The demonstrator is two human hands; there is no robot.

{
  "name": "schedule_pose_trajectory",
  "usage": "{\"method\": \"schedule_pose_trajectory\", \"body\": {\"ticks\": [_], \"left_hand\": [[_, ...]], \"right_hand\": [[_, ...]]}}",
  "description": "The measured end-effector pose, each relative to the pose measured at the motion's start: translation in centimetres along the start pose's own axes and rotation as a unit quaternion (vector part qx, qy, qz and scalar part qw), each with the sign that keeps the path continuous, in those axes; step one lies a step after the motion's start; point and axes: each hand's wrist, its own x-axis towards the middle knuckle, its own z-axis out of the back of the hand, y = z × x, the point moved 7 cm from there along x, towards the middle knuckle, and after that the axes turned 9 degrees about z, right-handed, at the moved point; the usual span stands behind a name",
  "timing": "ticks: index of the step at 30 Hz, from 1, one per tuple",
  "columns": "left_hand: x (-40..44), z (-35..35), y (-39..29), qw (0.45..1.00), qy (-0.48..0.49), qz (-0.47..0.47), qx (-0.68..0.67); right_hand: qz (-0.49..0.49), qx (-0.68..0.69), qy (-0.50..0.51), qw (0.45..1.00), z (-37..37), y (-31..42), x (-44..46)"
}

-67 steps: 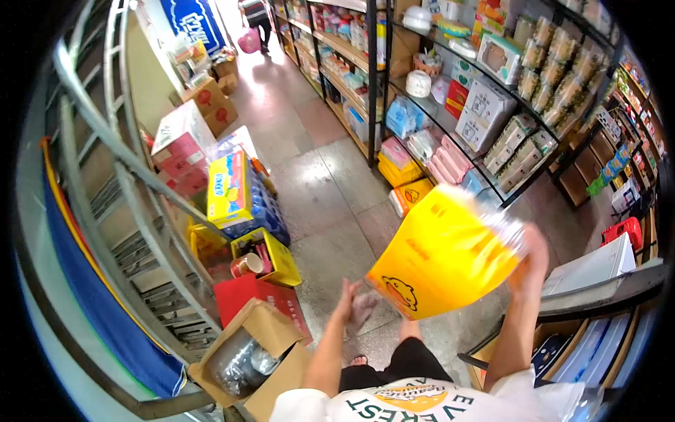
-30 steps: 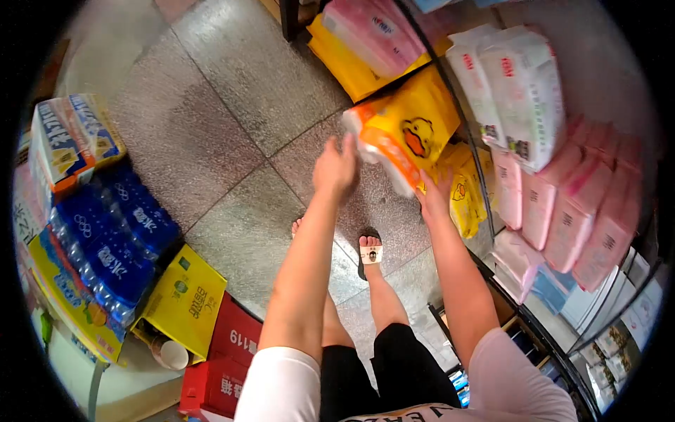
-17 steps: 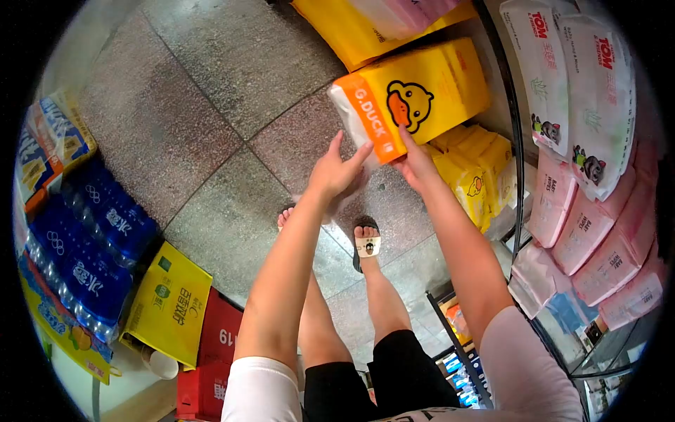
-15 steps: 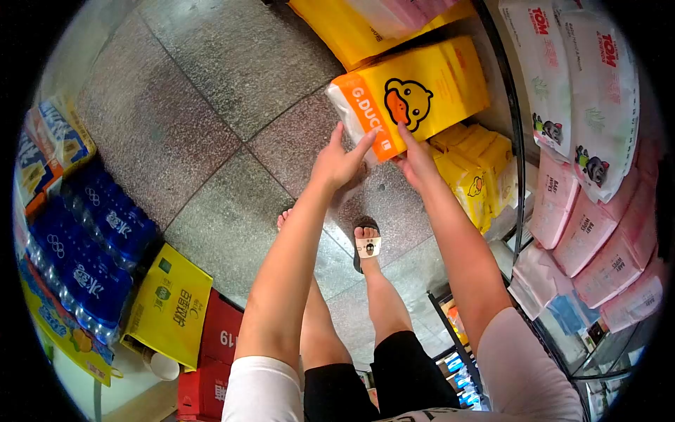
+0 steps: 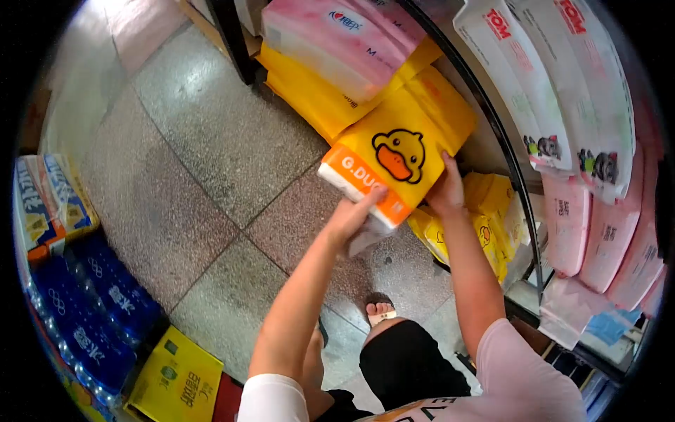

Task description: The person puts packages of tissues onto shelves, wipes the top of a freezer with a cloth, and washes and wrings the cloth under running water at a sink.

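Both my hands hold a bulky yellow G.DUCK pack (image 5: pixel 422 119), printed with a duck's face and an orange band across its near end. My left hand (image 5: pixel 354 216) grips the near left corner, thumb on top over the lettering and fingers hidden below. On the right side, my right hand (image 5: pixel 448 188) clasps the pack's edge, fingertips lying against the top face. Just beyond, a pink and white pack (image 5: pixel 330 53) marked M rests on another yellow pack (image 5: pixel 299 91). Smaller yellow duck packs (image 5: pixel 492 204) lie beneath and beside my right wrist.
A black shelf rail (image 5: pixel 503 133) curves down the right, with white TOM packs (image 5: pixel 541 91) and pink baby wipes (image 5: pixel 605 239) behind it. Blue shrink-wrapped bottles (image 5: pixel 91 316) and a yellow-green carton (image 5: pixel 179 380) stand at lower left. The floor (image 5: pixel 211 133) is speckled tile.
The G.DUCK pack has turned slightly and sits against the pink and yellow packs. My right hand has slid further along its side. The view has shifted, showing more of the pink pack.
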Motion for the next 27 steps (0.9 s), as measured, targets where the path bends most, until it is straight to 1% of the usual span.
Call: {"method": "schedule_pose_trajectory", "body": {"ticks": [1,2,3,4,6,7,8,10,11,12,13,14,16,17,18,19,20,21,22,24,26,27], "left_hand": [[-0.3,-1.0,-1.5,0.998,-0.009,-0.040,0.042],[-0.5,-1.7,-2.3,0.997,-0.022,-0.027,0.074],[0.3,-1.8,-2.9,0.996,-0.032,-0.044,0.074],[1.2,-1.8,-2.8,0.995,-0.039,-0.060,0.070],[2.8,-0.8,-2.2,0.983,0.011,-0.106,0.149],[2.4,-0.5,-2.1,0.983,0.048,-0.078,0.161],[2.0,0.4,-2.2,0.982,0.070,-0.059,0.168],[1.4,2.8,-2.8,0.973,0.042,-0.010,0.227],[1.1,3.8,-3.6,0.974,0.013,-0.042,0.224],[1.0,4.5,-4.3,0.973,-0.016,-0.075,0.219],[1.3,4.9,-4.6,0.963,-0.036,-0.086,0.252],[1.9,4.8,-4.3,0.963,-0.032,-0.088,0.252],[1.9,3.3,-4.2,0.976,0.009,-0.075,0.205],[1.7,2.6,-4.3,0.975,0.016,-0.092,0.202],[2.2,2.5,-4.2,0.975,0.017,-0.090,0.204],[2.6,2.3,-4.3,0.973,0.027,-0.099,0.207],[2.9,2.1,-4.3,0.971,0.034,-0.107,0.212],[2.5,2.0,-4.9,0.970,0.000,-0.157,0.187],[2.2,1.7,-4.8,0.969,-0.001,-0.153,0.192],[1.8,1.8,-4.8,0.974,-0.030,-0.132,0.182],[3.0,3.0,-4.2,0.967,-0.037,-0.129,0.218],[2.9,3.4,-4.5,0.959,-0.044,-0.131,0.248]], "right_hand": [[0.018,-0.029,0.060,0.998,-1.0,1.1,0.5],[0.038,-0.059,0.115,0.991,-1.9,1.6,0.5],[0.040,-0.052,0.102,0.993,-1.3,1.3,0.6],[0.044,-0.052,0.054,0.996,-0.2,0.4,1.4],[0.038,0.022,0.098,0.994,-0.2,-1.6,0.5],[0.061,0.029,0.107,0.992,-0.6,-2.2,0.2],[0.070,0.018,0.091,0.993,-0.6,-2.5,-0.2],[0.065,0.049,0.106,0.991,-1.1,-3.2,-1.0],[0.049,0.070,0.109,0.990,-1.3,-3.4,-1.3],[0.046,0.057,0.089,0.993,-1.5,-3.4,-1.9],[0.049,0.061,0.089,0.993,-1.5,-3.5,-1.6],[0.049,0.066,0.087,0.993,-1.4,-3.7,-1.4],[0.043,0.044,0.079,0.995,-1.6,-3.4,-1.5],[0.046,0.039,0.097,0.994,-1.7,-3.2,-1.2],[0.049,0.033,0.114,0.992,-2.1,-3.1,-1.4],[0.070,0.027,0.096,0.993,-1.9,-2.6,-1.6],[0.070,0.031,0.095,0.993,-1.9,-2.1,-1.8],[0.053,0.023,0.086,0.995,-1.8,-1.6,-2.1],[0.038,0.015,0.077,0.996,-1.5,-1.4,-2.1],[0.058,0.018,0.084,0.995,-1.3,-1.4,-1.3],[0.081,-0.098,0.064,0.990,0.4,-2.4,-0.1],[0.073,-0.092,0.058,0.991,0.3,-2.6,-0.4]]}}
